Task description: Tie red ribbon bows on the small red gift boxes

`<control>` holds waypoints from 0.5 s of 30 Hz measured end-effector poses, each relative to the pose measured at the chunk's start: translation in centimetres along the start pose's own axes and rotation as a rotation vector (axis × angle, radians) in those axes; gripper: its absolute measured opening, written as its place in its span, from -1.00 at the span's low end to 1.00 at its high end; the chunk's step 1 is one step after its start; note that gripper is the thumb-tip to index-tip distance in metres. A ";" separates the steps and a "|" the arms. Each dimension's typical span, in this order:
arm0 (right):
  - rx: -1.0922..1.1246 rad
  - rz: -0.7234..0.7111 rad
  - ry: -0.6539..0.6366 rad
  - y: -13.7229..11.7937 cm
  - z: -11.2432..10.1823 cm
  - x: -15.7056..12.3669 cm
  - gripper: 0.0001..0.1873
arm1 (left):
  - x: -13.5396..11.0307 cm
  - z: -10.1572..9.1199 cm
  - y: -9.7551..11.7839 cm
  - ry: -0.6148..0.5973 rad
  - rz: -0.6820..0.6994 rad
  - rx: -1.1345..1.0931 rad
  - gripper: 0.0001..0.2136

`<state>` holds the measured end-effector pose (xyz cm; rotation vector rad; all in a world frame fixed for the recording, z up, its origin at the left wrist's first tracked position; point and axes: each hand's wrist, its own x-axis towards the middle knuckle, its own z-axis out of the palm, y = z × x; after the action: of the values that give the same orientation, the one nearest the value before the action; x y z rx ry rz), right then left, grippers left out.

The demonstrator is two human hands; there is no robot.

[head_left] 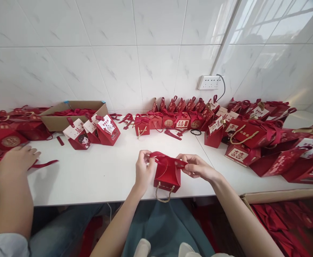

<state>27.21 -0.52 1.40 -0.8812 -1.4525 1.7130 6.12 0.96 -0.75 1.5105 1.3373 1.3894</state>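
A small red gift box (pixel 168 175) stands near the table's front edge in front of me, with a gold rope handle (pixel 163 197) hanging down its near side. Its top is partly open, and a dark red ribbon (pixel 158 155) runs across it. My left hand (pixel 145 168) pinches the ribbon at the box's left side. At the right, my right hand (pixel 194 166) has its fingers closed on a red strip at the box's top, which looks like the ribbon's other side. The fingers partly cover where the strip meets the box.
A co-worker's hand (pixel 16 160) rests by red boxes at the left. Behind stand an open cardboard box (pixel 73 123) of red ribbon, white-and-red boxes (pixel 108 130) and rows of finished boxes (pixel 182 123). More boxes (pixel 248 135) crowd the right, above a carton (pixel 282 195).
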 end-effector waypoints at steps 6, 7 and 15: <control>0.033 0.066 0.058 -0.1 -0.3 0.2 -0.69 | 2.1 -1.8 0.6 -0.097 -0.054 -0.091 -0.73; 0.013 0.082 0.051 -0.3 -0.3 0.2 -0.68 | 2.5 -2.3 0.7 -0.136 -0.054 -0.057 -0.69; 0.222 -0.125 0.256 -1.6 0.2 -0.5 -0.45 | 4.3 -6.2 0.7 -0.186 -0.107 0.294 -0.67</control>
<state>27.45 -0.84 3.04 -0.8359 -1.1022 1.5692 -0.11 3.98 2.32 1.6838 1.5277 0.9921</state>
